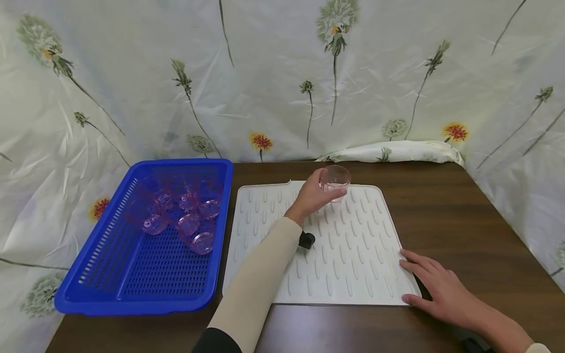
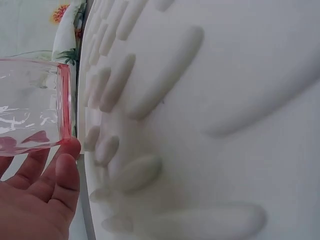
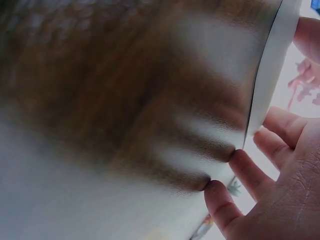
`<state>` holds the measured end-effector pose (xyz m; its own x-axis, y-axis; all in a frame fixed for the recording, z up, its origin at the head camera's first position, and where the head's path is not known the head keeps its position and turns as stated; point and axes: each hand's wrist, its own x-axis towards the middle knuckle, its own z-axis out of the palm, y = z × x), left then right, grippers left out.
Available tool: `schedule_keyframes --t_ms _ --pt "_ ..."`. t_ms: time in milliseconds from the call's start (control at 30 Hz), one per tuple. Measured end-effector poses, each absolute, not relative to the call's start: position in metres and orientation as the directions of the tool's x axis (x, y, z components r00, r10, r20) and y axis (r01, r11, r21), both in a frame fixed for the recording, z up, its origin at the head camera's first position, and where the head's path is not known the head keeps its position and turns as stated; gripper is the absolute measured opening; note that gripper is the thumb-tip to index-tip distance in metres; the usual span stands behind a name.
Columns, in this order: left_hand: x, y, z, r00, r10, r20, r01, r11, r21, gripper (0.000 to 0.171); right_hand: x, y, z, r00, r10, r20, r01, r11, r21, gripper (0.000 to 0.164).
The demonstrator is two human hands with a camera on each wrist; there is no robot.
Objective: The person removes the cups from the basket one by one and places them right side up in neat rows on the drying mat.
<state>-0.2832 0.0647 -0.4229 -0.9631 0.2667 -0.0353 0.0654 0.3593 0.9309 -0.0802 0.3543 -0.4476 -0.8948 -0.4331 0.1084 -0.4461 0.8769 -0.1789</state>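
My left hand point(image 1: 312, 196) grips a clear pink-tinted glass point(image 1: 337, 177) over the far part of a white ridged mat point(image 1: 348, 260). In the left wrist view, the fingers point(image 2: 66, 175) lie along the side of the glass point(image 2: 30, 112), close to the mat's raised ridges. I cannot tell whether the glass touches the mat. At the mat's near right corner, my right hand point(image 1: 441, 291) rests with its fingers spread. The right wrist view has its fingertips point(image 3: 216, 192) touching the brown tabletop and the thumb by the mat's edge.
A blue slatted plastic basket point(image 1: 145, 306) stands left of the mat, with several pink-tinted glasses point(image 1: 190, 223) in its far half. The brown table point(image 1: 446, 215) extends to the right. Behind it hangs a dandelion-patterned cloth point(image 1: 265, 88), with a rolled fold along the back edge.
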Motion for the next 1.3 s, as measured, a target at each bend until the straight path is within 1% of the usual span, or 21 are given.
schedule_keyframes --t_ms 133,367,633,733,867,1033,1167,1300 --pt "-0.283 0.071 -0.420 -0.964 0.260 -0.054 0.048 0.371 0.927 0.081 -0.079 0.354 -0.447 -0.890 -0.440 0.121 -0.455 0.872 -0.177 0.072" --pt "-0.277 0.090 -0.415 -0.962 0.260 -0.078 0.041 0.423 0.905 0.077 -0.078 0.354 -0.448 -0.878 -0.454 0.150 -0.476 0.860 -0.183 0.072" --pt "-0.275 0.109 -0.410 -0.945 0.326 -0.037 0.099 0.391 0.915 0.075 -0.077 0.353 -0.443 -0.902 -0.423 0.090 -0.432 0.882 -0.186 0.072" --pt "-0.273 0.114 -0.410 -0.944 0.328 -0.030 0.108 0.395 0.912 0.075 -0.078 0.353 -0.442 -0.905 -0.418 0.075 -0.424 0.885 -0.191 0.072" --pt "-0.270 0.121 -0.411 -0.942 0.331 -0.044 0.103 0.412 0.906 0.075 -0.078 0.353 -0.442 -0.906 -0.418 0.060 -0.422 0.886 -0.191 0.073" --pt "-0.267 0.129 -0.414 -0.927 0.369 -0.060 0.113 0.431 0.895 0.078 -0.075 0.355 -0.444 -0.901 -0.426 0.078 -0.433 0.883 -0.183 0.072" --pt "-0.267 0.132 -0.416 -0.933 0.349 -0.082 0.085 0.439 0.895 0.079 -0.075 0.355 -0.445 -0.895 -0.435 0.096 -0.445 0.877 -0.179 0.071" --pt "-0.267 0.134 -0.418 -0.943 0.313 -0.113 0.038 0.440 0.897 0.080 -0.077 0.354 -0.444 -0.896 -0.436 0.086 -0.445 0.877 -0.181 0.072"
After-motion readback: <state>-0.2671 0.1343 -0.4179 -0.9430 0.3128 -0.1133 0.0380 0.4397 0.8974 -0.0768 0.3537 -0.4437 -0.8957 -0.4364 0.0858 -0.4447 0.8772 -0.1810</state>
